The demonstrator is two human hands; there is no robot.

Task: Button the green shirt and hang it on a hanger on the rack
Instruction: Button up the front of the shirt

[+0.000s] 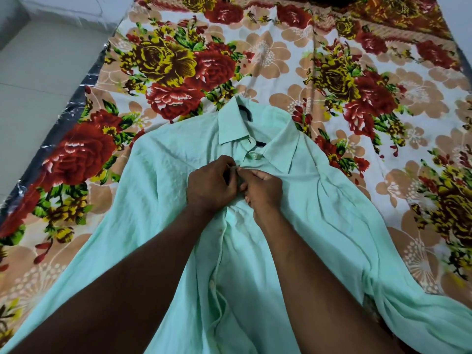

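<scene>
A pale green shirt (pixel 158 190) lies front-up on a flowered bedsheet, collar pointing away from me, sleeves spread to both sides. A black hanger part (pixel 245 111) shows inside the collar. The collar button (pixel 254 155) looks fastened. Just below it, my left hand (pixel 212 185) and my right hand (pixel 263 189) meet at the placket, each pinching the shirt's front edge between fingers and thumb. What is between the fingertips is hidden. Lower down the placket gapes, with a white button (pixel 211 284) showing.
The flowered bedsheet (pixel 281 54) covers the bed all around the shirt. The bed's left edge (pixel 63 116) has shiny plastic wrap, with pale floor (pixel 33 72) beyond it. No rack is in view.
</scene>
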